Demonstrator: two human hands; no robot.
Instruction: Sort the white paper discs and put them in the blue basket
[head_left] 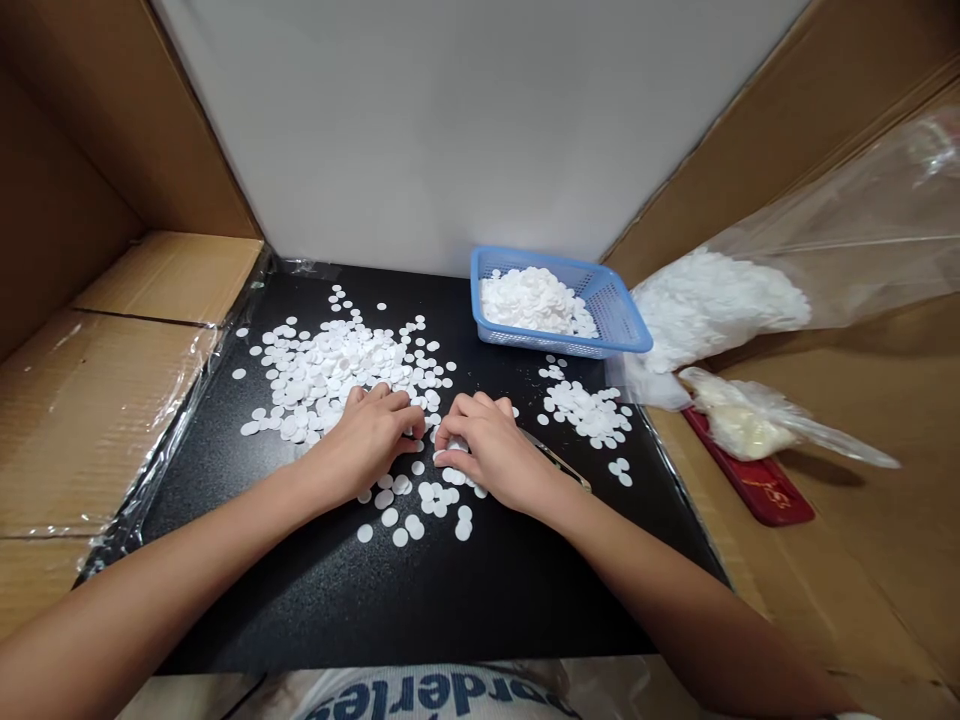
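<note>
Small white round discs [330, 365] lie scattered in a wide heap on a black mat [420, 600]. My left hand [371, 440] rests at the heap's near edge, fingers curled and pinched toward the middle. My right hand [487, 450] sits close beside it, fingers bent down over a few discs [452, 452] that it pinches between the fingertips. More loose discs [420, 505] lie just below both hands. A smaller cluster of discs [589, 412] lies to the right of my right hand. A blue plastic basket [628, 330] at the back right holds a mound of discs.
A clear plastic bag [720, 305] full of white discs leans on the cardboard at the right. A smaller bag [742, 418] lies on a red flat object [772, 492]. Cardboard walls stand left and right, a white panel behind. A thin metal tool [559, 458] lies by my right wrist.
</note>
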